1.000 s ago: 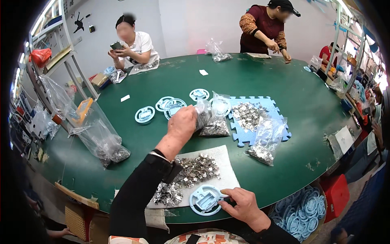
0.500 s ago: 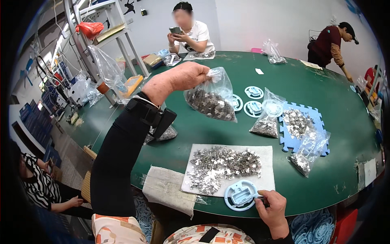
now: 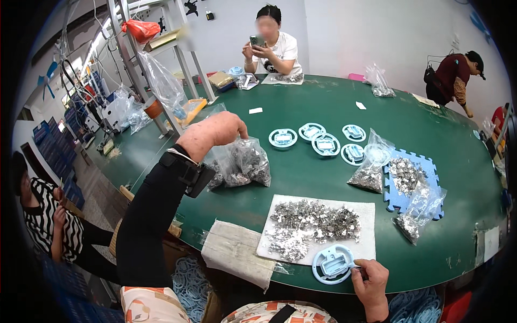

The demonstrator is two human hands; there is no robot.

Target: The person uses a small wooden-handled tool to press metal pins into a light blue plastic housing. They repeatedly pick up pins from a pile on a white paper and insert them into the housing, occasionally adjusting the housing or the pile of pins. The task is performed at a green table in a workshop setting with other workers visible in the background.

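My left hand [image 3: 219,131] has its fingers closed at the top of a clear plastic bag [image 3: 252,164] of small metal pieces, which is down on the green table beside a similar bag [image 3: 214,175]. My right hand [image 3: 371,282] is closed in a pinch at the right rim of a light-blue plastic ring with a boxy centre [image 3: 334,264]. Whatever lies between those fingertips is too small to make out. The ring overlaps the front edge of a white mat [image 3: 368,237], where loose silvery metal pieces [image 3: 315,223] are spread.
Several blue ring parts [image 3: 326,144] lie mid-table. To their right are a bag [image 3: 369,175], a blue foam mat [image 3: 396,202] with metal pieces, and another bag [image 3: 417,215]. A cloth [image 3: 237,250] hangs over the front edge. Across the table, a person [image 3: 277,51] holds a phone.
My left hand has lowered the bag of metal pieces to the left, from above the table onto it. More ring parts show mid-table. My right hand remains at the ring; the view has shifted.
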